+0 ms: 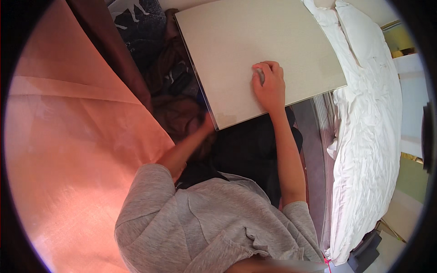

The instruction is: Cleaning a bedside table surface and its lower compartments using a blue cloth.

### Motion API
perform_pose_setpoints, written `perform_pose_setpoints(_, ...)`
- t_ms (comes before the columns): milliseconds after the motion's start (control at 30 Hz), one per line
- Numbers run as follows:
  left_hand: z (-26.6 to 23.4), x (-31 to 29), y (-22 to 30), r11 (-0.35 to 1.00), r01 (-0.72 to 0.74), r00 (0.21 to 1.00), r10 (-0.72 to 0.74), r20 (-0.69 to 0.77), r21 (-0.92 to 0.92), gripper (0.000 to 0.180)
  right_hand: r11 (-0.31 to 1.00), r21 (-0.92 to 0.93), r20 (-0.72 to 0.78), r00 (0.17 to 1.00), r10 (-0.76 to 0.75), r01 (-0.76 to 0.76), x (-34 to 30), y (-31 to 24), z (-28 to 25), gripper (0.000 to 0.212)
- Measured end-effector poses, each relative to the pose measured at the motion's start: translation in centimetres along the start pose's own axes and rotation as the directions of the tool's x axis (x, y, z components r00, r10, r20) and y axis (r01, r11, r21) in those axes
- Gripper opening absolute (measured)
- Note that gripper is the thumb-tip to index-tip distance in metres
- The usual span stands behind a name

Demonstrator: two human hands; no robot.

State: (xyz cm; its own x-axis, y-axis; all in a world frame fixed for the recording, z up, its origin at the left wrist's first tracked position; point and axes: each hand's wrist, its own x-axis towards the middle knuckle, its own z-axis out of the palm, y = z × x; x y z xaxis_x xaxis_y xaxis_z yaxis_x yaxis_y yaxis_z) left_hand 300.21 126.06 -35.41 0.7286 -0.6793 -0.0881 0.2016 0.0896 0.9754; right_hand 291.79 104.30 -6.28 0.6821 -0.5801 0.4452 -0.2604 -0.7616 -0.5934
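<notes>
A pale cream rectangular board or tabletop (pixel 227 54) with a thin dark edge spans the upper middle. My right hand (pixel 271 88) rests on it, fingers curled round a small grey rounded object (pixel 261 76), mostly covered by the hand; its exact kind does not show. At the board's near left corner is my left hand (pixel 209 122), smeared and partly hidden by the edge. Its fingers cannot be made out, nor whether they grip the board.
An orange curtain-like cloth (pixel 68 150) fills the left side. White crumpled bedding (pixel 364 136) lies along the right, beside a grey striped fabric (pixel 321 132). Dark and brown fabrics (pixel 177 113) lie bunched left of the board. Black-clad legs (pixel 246 145) are below it.
</notes>
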Motion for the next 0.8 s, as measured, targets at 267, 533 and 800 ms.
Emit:
perform_pose_setpoints(267,4.4,-1.1,10.2,0.885,0.302,0.949,-0.313,0.029,-0.353,0.051,0.999,-0.025,-0.034,0.998,-0.043,0.042,-0.4,0.9,-0.5,0.019)
perform_pose_setpoints(533,-4.1,20.0,16.1,0.927,0.276,0.958,-0.285,0.0,-0.252,0.056,0.997,0.029,-0.038,0.997,-0.064,0.065,-0.7,-0.1,-0.3,0.02)
perform_pose_setpoints(800,-1.5,15.8,10.8,0.823,0.24,0.971,-0.201,0.131,-0.515,0.057,1.0,0.032,-0.064,0.998,0.001,0.001,-0.5,0.7,-0.2,0.017)
